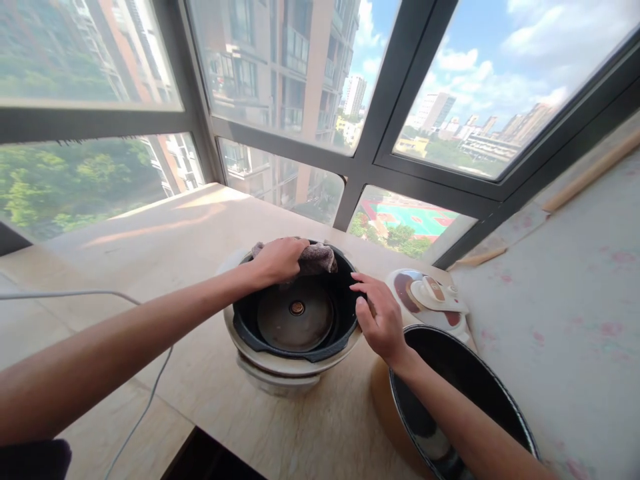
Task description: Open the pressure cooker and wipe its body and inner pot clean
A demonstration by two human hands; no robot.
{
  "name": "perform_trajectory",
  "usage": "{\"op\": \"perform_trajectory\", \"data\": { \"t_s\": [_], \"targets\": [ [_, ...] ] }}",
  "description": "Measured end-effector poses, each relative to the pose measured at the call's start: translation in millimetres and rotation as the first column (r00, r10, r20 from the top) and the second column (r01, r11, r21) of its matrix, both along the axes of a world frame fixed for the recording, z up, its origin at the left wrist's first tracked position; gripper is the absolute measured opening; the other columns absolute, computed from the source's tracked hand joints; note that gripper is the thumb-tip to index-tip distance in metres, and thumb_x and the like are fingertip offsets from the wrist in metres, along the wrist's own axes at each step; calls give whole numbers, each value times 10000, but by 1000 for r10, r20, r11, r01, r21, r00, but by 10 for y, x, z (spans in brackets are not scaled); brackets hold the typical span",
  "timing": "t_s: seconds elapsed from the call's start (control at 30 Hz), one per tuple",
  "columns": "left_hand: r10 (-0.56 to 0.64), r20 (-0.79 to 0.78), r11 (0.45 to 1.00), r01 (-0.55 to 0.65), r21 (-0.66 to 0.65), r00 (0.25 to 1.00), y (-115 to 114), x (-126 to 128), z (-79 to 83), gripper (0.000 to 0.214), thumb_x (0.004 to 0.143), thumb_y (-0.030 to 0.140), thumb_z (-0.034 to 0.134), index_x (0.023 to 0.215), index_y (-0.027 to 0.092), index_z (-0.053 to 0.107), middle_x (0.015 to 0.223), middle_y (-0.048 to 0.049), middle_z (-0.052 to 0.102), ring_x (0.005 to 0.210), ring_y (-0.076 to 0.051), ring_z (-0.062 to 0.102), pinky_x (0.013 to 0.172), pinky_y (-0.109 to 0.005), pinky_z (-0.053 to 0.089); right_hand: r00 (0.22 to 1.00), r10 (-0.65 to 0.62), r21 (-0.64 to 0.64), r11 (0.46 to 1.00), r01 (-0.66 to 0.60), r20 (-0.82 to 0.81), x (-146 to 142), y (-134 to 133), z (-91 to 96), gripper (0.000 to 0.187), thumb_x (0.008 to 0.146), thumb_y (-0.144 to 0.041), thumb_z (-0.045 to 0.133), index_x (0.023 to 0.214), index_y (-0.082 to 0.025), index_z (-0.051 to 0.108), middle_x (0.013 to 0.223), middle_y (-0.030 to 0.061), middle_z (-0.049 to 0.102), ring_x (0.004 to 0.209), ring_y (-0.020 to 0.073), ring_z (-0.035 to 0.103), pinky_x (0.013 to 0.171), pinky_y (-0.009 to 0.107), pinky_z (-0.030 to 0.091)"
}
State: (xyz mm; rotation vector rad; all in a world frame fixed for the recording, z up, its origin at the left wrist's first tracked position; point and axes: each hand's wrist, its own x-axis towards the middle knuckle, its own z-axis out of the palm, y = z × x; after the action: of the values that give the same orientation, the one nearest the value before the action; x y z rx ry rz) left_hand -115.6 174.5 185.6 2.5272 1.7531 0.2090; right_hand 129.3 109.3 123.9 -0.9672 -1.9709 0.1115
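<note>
An electric pressure cooker base (273,363) stands on the ledge with its lid and inner pot off. Inside it show a round heating plate (273,323) and a small coppery centre disc (297,307). My left hand (281,260) is closed on a grey-brown cloth (320,257) at the far inner wall. My right hand (380,313) rests at the cooker's right rim, its fingers apart and slightly curled, with nothing in them.
To the right stands the dark inner pot (465,380), under my right forearm. Behind it lies the cooker lid (430,297) by the papered wall (565,333). A white cord (165,363) runs along the left. Framed windows (280,143) border the stone ledge (165,233).
</note>
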Motion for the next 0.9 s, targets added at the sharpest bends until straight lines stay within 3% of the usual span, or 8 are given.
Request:
{"op": "perform_trajectory", "data": {
  "t_s": [0.13,0.27,0.47,0.63,0.73,0.9],
  "targets": [
    [24,88,991,-12,-134,996,-47,163,-51,364,763,94,524,1095,177,648,1120,-136,729,1062,-326,690,850,-368,524,1000,-5,6,1000,5,-1,-13,-2,5,213,923,-181,465,1015,-209,655,1192,118,706,1115,264,646,958,459,510],
    [-16,137,940,62,-335,990,-77,385,-99,356,779,110,538,1121,132,637,1201,-174,701,1093,-335,671,826,-356,521,1000,-9,10,1000,9,1,-14,-2,7,217,922,-185,463,1009,-214,659,1185,113,710,1119,266,645,963,461,507],
    [-149,160,794,215,-568,976,-139,553,-155,318,726,113,625,1031,138,710,1012,-84,766,893,-241,705,700,-263,518,1000,-1,9,1000,1,-7,-7,2,-7,216,927,-196,467,1026,-210,658,1193,119,705,1130,268,641,974,465,502],
    [-167,213,719,267,-641,963,-258,497,-152,329,750,276,682,1051,149,722,1016,-60,757,863,-220,690,701,-264,526,1000,-3,4,1000,3,-4,-2,7,-29,219,941,-204,461,1022,-199,665,1201,128,701,1139,266,633,984,463,492],
    [-120,228,711,244,-660,966,-367,505,-127,422,768,392,675,1093,125,708,1048,-89,751,864,-229,696,670,-271,530,1000,3,15,1000,-3,7,7,11,-34,218,950,-212,456,1014,-196,664,1201,133,699,1140,267,632,983,467,490],
    [-137,162,739,210,-640,977,-559,517,94,427,637,265,710,1040,126,708,1004,-121,753,837,-278,693,635,-312,510,1000,8,23,1000,-9,17,25,21,-42,218,953,-221,452,1019,-202,660,1208,132,698,1149,273,630,982,479,493]
  ]
}}
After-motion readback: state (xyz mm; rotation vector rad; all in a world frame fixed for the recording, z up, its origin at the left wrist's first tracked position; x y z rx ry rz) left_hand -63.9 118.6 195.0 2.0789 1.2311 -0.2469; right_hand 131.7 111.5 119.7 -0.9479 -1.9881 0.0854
